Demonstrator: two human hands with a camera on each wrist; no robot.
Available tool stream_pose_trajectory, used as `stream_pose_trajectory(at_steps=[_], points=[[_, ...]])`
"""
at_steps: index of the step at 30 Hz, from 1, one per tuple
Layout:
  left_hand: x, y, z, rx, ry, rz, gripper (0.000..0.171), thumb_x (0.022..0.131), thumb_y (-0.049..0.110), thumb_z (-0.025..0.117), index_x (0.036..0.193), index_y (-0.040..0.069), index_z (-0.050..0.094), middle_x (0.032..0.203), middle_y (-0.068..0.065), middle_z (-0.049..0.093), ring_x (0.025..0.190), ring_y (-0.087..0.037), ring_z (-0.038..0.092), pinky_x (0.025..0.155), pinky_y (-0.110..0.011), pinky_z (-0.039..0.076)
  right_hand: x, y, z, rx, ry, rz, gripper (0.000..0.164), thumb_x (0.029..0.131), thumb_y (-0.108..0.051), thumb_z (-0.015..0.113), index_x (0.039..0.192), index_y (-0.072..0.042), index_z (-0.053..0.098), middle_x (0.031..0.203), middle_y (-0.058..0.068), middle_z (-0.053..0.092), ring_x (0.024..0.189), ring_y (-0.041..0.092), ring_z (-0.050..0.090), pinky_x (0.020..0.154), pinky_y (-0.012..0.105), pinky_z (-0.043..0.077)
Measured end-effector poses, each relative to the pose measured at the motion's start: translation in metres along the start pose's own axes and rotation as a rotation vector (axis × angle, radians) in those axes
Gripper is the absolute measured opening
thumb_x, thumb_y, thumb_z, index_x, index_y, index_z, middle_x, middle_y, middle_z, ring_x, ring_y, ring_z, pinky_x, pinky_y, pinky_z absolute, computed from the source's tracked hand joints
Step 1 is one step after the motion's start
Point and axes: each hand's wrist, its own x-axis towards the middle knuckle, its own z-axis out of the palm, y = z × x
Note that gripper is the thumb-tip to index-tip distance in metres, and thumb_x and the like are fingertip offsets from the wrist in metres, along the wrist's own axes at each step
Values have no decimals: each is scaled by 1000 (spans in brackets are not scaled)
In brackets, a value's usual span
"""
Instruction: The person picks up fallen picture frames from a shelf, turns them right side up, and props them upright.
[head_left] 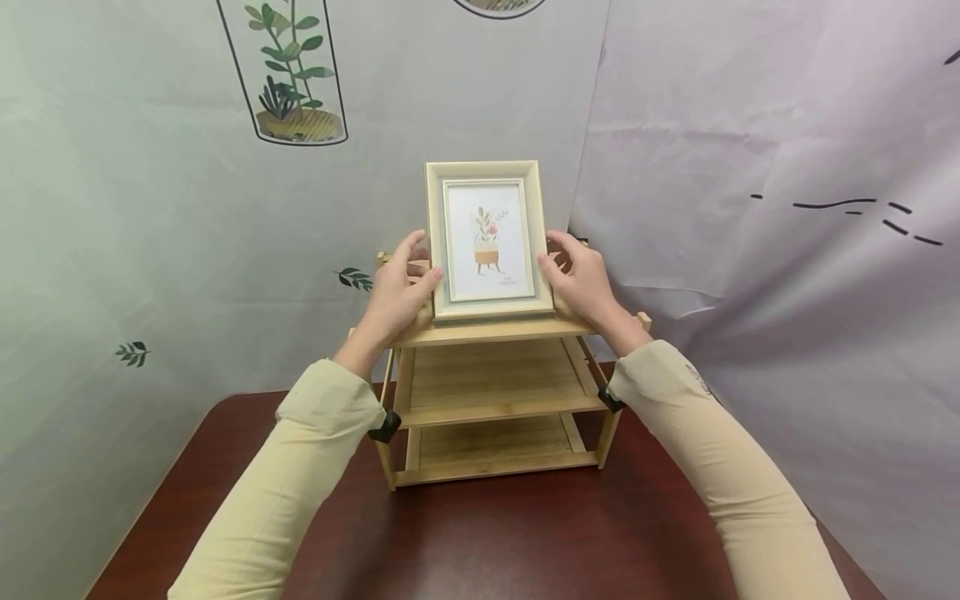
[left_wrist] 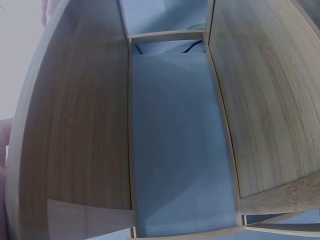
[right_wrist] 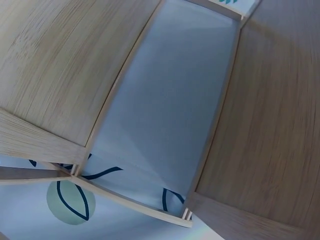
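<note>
A cream picture frame [head_left: 487, 237] with a potted-plant print stands upright at the top of a three-tier wooden shelf [head_left: 491, 414] in the head view. My left hand [head_left: 401, 287] holds its left edge, thumb on the front. At the right edge, my right hand [head_left: 587, 282] grips with the thumb on the border. Whether the frame's bottom rests fully on the top board [head_left: 487, 333] cannot be told. Both wrist views look between the shelf's boards; the left wrist view catches only slivers of a hand [left_wrist: 3, 150] at its left side.
Beneath the shelf is a dark red table [head_left: 487, 533]. Pale fabric [head_left: 172, 208] with plant prints hangs close behind and at both sides. Black wrist straps [head_left: 386, 427] sit near the shelf's side posts.
</note>
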Motion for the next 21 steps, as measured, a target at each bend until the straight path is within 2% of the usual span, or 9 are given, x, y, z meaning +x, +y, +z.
stream_pose_trajectory(at_steps=[12,18,21], points=[[-4,4,3,39,93,168,55,85,10,57,134,8,32,121,-15,49,97,-24,56,76,-34,49,-2,-2,2,76,107,-67,34,80,-2,58,112,5,50,99,19,62,70,24,58,63,27,47],[-6,5,4,35,109,186,51,83,9,59,128,8,35,119,-13,49,95,-22,56,73,-32,48,-3,-7,1,111,146,-103,34,76,4,60,108,10,49,90,24,60,69,28,58,62,36,49],[-8,5,4,29,106,189,49,83,8,59,125,7,34,118,-13,49,96,-22,56,74,-32,48,-7,-20,-3,110,160,-124,33,74,8,59,104,13,47,84,26,59,65,28,56,61,41,49]])
